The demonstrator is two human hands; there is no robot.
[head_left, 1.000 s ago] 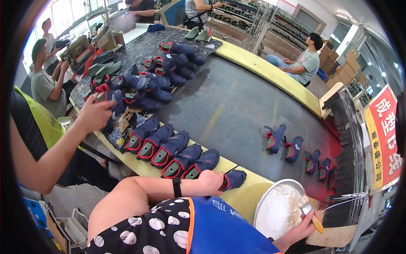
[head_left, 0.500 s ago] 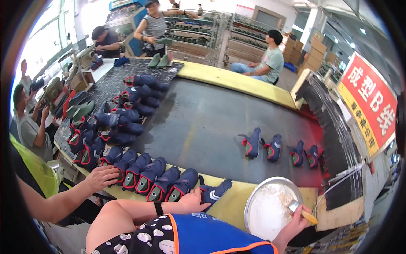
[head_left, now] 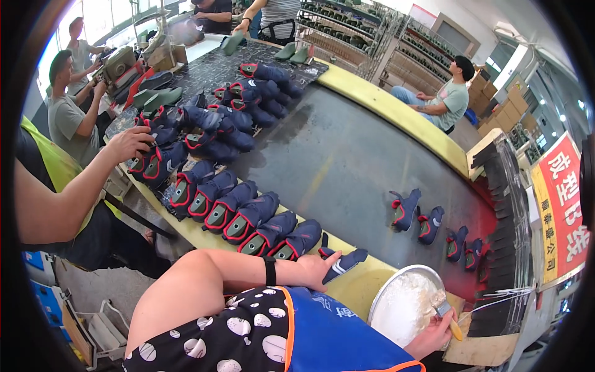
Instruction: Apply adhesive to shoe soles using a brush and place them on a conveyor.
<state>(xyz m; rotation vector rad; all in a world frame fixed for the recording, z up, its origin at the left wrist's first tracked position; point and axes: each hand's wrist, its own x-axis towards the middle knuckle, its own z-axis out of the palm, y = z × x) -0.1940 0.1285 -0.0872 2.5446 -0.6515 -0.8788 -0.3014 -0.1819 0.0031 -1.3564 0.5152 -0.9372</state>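
At the near edge of the table my left hand (head_left: pixel 317 269) is closed round the heel end of a navy shoe upper (head_left: pixel 348 264) that lies on its side. My right hand (head_left: pixel 434 335) holds a paintbrush (head_left: pixel 457 330) by its yellow handle, with the brush end over the rim of a round metal bowl (head_left: pixel 379 292). White paste (head_left: pixel 400 310) fills much of the bowl. Left of my left hand, a row of navy uppers (head_left: pixel 242 217) with red-edged openings sits on green lasts.
A co-worker's hand (head_left: pixel 131 145) touches more uppers at the left. Another person holds a green last (head_left: pixel 233 43) at the far end. Several uppers (head_left: pixel 429 225) lie on the dark conveyor (head_left: pixel 347 155), towards a black-curtained tunnel (head_left: pixel 503 229). A person sits beyond the yellow edge board (head_left: pixel 384 99).
The view has swung left, so things sit further right. The co-worker's hand has moved from the row's end to the uppers farther back. My hands keep hold of the upper and paintbrush.
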